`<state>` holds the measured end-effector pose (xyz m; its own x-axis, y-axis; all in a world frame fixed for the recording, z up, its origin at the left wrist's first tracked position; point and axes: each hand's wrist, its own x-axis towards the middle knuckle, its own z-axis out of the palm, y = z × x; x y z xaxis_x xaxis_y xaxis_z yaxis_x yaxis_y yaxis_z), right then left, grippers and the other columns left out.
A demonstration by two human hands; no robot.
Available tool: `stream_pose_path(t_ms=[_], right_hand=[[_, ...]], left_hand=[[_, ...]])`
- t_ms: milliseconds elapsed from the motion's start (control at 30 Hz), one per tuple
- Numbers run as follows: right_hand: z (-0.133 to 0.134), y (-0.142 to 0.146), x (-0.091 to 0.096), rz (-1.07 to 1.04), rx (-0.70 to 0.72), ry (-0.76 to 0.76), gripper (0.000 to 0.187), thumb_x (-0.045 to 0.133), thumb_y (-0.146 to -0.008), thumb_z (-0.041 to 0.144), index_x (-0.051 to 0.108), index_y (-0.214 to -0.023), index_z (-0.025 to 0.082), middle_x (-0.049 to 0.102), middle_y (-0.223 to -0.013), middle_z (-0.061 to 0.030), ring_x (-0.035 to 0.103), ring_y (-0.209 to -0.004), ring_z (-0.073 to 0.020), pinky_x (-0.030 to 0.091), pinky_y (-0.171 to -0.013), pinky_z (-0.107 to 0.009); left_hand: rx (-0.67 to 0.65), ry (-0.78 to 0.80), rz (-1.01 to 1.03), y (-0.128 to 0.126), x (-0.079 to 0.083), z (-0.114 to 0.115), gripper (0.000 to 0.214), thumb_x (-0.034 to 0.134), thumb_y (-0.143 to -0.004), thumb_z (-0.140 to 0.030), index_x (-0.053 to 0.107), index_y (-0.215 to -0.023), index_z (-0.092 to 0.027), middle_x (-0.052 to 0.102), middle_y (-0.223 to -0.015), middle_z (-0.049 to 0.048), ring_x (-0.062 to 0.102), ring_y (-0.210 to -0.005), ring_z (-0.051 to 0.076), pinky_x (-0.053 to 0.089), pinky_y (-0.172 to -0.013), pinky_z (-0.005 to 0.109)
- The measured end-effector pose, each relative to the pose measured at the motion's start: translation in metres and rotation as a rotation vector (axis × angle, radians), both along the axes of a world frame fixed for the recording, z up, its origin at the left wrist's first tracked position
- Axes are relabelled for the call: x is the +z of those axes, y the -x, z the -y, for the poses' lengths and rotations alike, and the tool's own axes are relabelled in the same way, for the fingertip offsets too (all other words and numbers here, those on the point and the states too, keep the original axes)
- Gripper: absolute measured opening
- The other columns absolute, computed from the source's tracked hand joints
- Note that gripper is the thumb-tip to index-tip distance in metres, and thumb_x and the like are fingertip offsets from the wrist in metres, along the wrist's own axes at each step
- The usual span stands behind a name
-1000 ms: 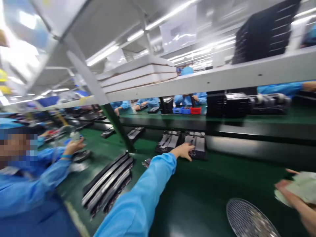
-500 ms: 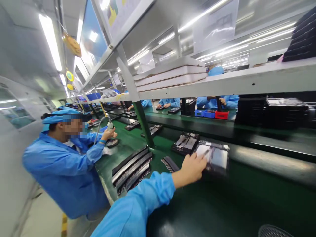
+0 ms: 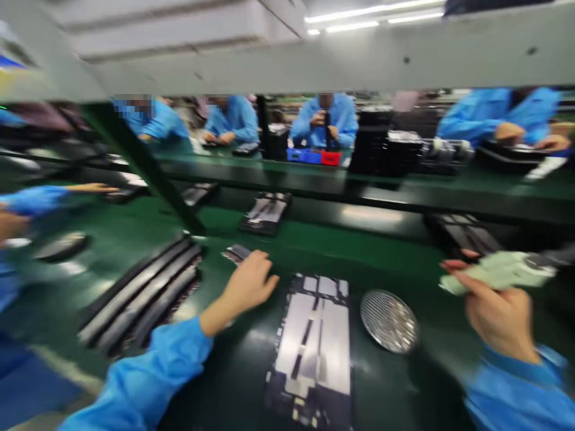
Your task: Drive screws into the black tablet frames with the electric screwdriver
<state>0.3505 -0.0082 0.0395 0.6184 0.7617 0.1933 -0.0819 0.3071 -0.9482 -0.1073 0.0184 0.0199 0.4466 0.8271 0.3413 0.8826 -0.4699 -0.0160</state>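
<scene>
My left hand [image 3: 248, 288] hangs above the table beside a short dark strip [image 3: 239, 252]. Its thumb stands apart from its fingers, and nothing shows in it. In my right hand [image 3: 501, 317] is a pale green electric screwdriver [image 3: 498, 272], held sideways with its cord end pointing right. An opened tablet [image 3: 335, 347], silvery battery panels and circuit board exposed, lies in front of me between the hands. Right of it sits a round metal dish [image 3: 389, 322] with small shiny bits, too blurred to name.
Curved dark strips [image 3: 144, 293] lie in rows at the left. More opened tablets rest on the dark line behind, one [image 3: 266, 211] near the middle. A green post [image 3: 144, 167] and an overhead shelf [image 3: 314, 66] border the space. A co-worker's arm [image 3: 36, 200] reaches in from the left.
The view has swung right and down. My left hand has let go of the tablet it was touching and drawn back. My right hand with the screwdriver has come into view.
</scene>
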Motion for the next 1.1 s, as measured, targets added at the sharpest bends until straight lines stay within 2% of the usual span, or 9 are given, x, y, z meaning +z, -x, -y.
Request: stream_pose_path(t_ms=[100, 233, 367, 500, 600, 700, 833, 967, 1100], right_hand=[[-0.001, -0.006, -0.005, 0.076, -0.037, -0.02, 0.039, 0.086, -0.053, 0.035, 0.069, -0.083, 0.018, 0.069, -0.08, -0.0063, 0.066, -0.072, -0.0244, 0.05, -0.061, -0.033], [-0.003, 0.0, -0.004, 0.128, -0.047, -0.053, 0.033, 0.08, -0.059, 0.033, 0.065, -0.084, 0.016, 0.066, -0.073, -0.0037, 0.061, -0.063, -0.0196, 0.046, -0.057, -0.03], [-0.001, 0.005, 0.001, 0.097, -0.027, -0.062, 0.041, 0.079, -0.058, 0.028, 0.067, -0.096, 0.016, 0.065, -0.07, -0.0006, 0.06, -0.062, -0.0191, 0.046, -0.057, -0.029], [-0.001, 0.006, 0.002, 0.075, -0.02, -0.07, 0.031, 0.08, -0.057, 0.025, 0.067, -0.084, 0.017, 0.067, -0.075, -0.0015, 0.061, -0.064, -0.0185, 0.047, -0.06, -0.03], [0.0, 0.007, 0.003, 0.078, -0.004, -0.081, 0.027, 0.081, -0.059, 0.024, 0.065, -0.08, 0.017, 0.066, -0.072, -0.0011, 0.06, -0.064, -0.0183, 0.046, -0.061, -0.03], [0.0, 0.008, 0.004, 0.085, 0.003, -0.086, 0.026, 0.08, -0.06, 0.024, 0.065, -0.081, 0.018, 0.066, -0.071, -0.0007, 0.06, -0.064, -0.0183, 0.045, -0.061, -0.03], [0.001, 0.01, 0.005, 0.089, 0.005, -0.085, 0.029, 0.079, -0.06, 0.024, 0.066, -0.086, 0.017, 0.065, -0.071, -0.0004, 0.058, -0.062, -0.0181, 0.043, -0.058, -0.029], [0.001, 0.013, 0.005, 0.072, 0.017, -0.089, 0.033, 0.079, -0.059, 0.024, 0.066, -0.088, 0.016, 0.065, -0.073, -0.0009, 0.058, -0.063, -0.0178, 0.043, -0.057, -0.029], [0.002, 0.017, 0.005, 0.082, 0.039, -0.085, 0.034, 0.08, -0.061, 0.024, 0.066, -0.091, 0.017, 0.066, -0.075, -0.0016, 0.057, -0.063, -0.0179, 0.043, -0.057, -0.03]], left_hand=[[0.015, 0.035, 0.071, 0.021, -0.025, -0.05, 0.033, 0.041, -0.094, -0.043, 0.061, -0.094, -0.016, 0.069, -0.114, 0.0252, 0.066, -0.115, 0.039, 0.055, -0.096, 0.056], [0.007, 0.067, 0.066, 0.039, -0.048, -0.055, 0.037, 0.041, -0.095, -0.05, 0.059, -0.091, -0.018, 0.071, -0.112, 0.0251, 0.065, -0.12, 0.042, 0.055, -0.098, 0.056], [0.002, 0.111, 0.061, 0.038, -0.049, -0.049, 0.029, 0.045, -0.096, -0.045, 0.059, -0.088, -0.021, 0.073, -0.112, 0.0201, 0.063, -0.125, 0.041, 0.052, -0.104, 0.057], [-0.004, 0.16, 0.128, 0.032, -0.044, -0.053, 0.035, 0.037, -0.098, -0.044, 0.061, -0.089, -0.02, 0.075, -0.105, 0.0192, 0.063, -0.125, 0.041, 0.051, -0.104, 0.06], [-0.003, 0.178, 0.212, 0.024, -0.03, -0.05, 0.043, 0.034, -0.098, -0.048, 0.065, -0.091, -0.02, 0.074, -0.115, 0.0185, 0.065, -0.123, 0.037, 0.054, -0.104, 0.055], [-0.003, 0.22, 0.321, -0.001, -0.005, -0.04, 0.042, 0.043, -0.097, -0.052, 0.072, -0.097, -0.022, 0.075, -0.119, 0.0102, 0.07, -0.114, 0.028, 0.057, -0.102, 0.043], [-0.092, 0.547, 0.612, -0.062, 0.02, -0.032, 0.029, 0.062, -0.088, -0.046, 0.078, -0.1, -0.024, 0.079, -0.105, 0.0037, 0.075, -0.096, 0.022, 0.061, -0.089, 0.033], [-0.185, 0.64, 0.66, -0.122, 0.008, -0.039, 0.029, 0.064, -0.087, -0.034, 0.076, -0.109, -0.018, 0.079, -0.084, 0.0036, 0.074, -0.071, 0.017, 0.062, -0.066, 0.027], [-0.288, 0.589, 0.631, -0.152, -0.017, -0.049, 0.015, 0.065, -0.085, -0.021, 0.076, -0.094, -0.017, 0.078, -0.097, 0.0071, 0.075, -0.084, 0.018, 0.063, -0.076, 0.029]])
